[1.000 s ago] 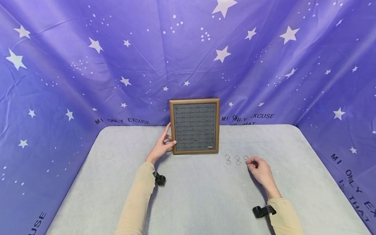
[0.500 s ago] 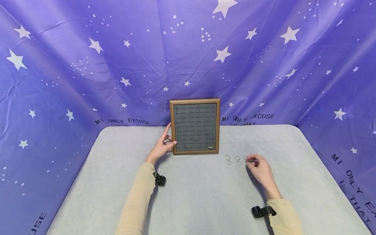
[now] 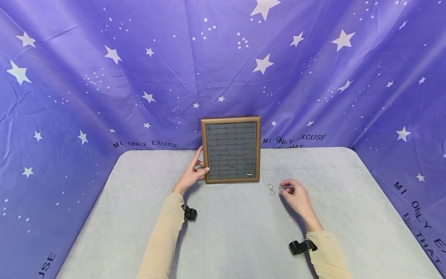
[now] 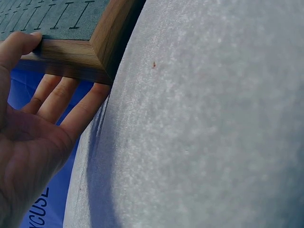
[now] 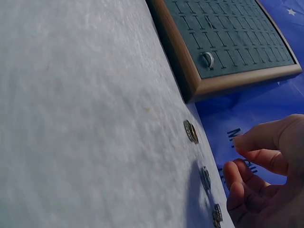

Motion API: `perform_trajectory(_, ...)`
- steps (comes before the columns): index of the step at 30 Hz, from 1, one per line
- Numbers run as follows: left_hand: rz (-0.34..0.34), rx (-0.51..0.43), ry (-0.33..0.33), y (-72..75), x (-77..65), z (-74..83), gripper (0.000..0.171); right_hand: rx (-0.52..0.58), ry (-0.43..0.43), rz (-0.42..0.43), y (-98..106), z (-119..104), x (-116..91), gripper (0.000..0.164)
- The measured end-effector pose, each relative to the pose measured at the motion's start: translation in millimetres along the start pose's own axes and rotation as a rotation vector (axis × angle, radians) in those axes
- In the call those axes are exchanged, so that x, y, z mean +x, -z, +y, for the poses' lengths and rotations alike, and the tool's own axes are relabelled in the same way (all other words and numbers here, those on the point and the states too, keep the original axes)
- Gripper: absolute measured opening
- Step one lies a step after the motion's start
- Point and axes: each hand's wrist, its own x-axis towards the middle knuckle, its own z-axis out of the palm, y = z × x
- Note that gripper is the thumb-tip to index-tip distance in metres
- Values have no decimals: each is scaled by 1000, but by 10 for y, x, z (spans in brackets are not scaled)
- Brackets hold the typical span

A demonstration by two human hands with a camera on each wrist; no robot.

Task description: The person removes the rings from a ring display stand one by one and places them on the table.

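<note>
My left hand (image 3: 191, 176) grips the left edge of a wood-framed ring display tray (image 3: 230, 180), its thumb on the frame's front and fingers behind. The tray stands tilted up at the back of the table. One silvery ring (image 5: 208, 60) sits in a slot of its grey slotted insert (image 3: 230, 147), at the lower right corner. My right hand (image 3: 296, 197) hovers by the loose rings, fingers loosely curled, thumb and index finger close together with no ring plainly between them. Two rings, one of them a ring (image 3: 270, 186) at the back, lie left of its fingertips; others are hidden behind it.
A pale grey cloth covers the table (image 3: 226, 240). Behind and at both sides hangs a purple curtain (image 3: 167, 69) with white stars. Black wrist cameras are strapped on both sleeves, one a camera (image 3: 189, 212) on the left.
My right hand has shifted left from the right-hand pair of rings to the middle pair, which it now covers. The left hand and the tray have stayed still.
</note>
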Motion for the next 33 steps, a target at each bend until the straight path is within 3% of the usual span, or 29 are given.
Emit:
perform_trajectory(8, -4, 6, -4, -1, -1, 0, 88, 38, 7, -15, -119, -74, 32, 16)
perform_trajectory(17, 24, 6, -9, 40, 97, -260, 90, 41, 51, -11, -256, -174, 74, 24)
perform_trajectory(26, 34, -3, -25, 26, 105, -288, 89, 136, 63, -45, -432, -299, 139, 28)
perform_trajectory(33, 27, 7, -9, 39, 113, -285, 89, 136, 52, -39, -567, -409, 198, 26)
